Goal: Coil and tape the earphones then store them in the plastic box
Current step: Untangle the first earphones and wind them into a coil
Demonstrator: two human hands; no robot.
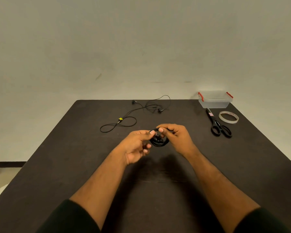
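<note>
L hand (138,145) & R hand (173,137) both pinch the coiled earphones (159,142) above mid-table, so keep loops tight w/ one hand while fetching tape roll (228,117).

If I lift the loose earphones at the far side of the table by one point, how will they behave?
The loose earphones will probably hang floppy: their thin cable lies in slack, irregular loops. They look light, so one pinch should lift them. The crossed loops near the earbuds may snag or tangle, and part of the cable seems to overhang the far table edge.
</note>
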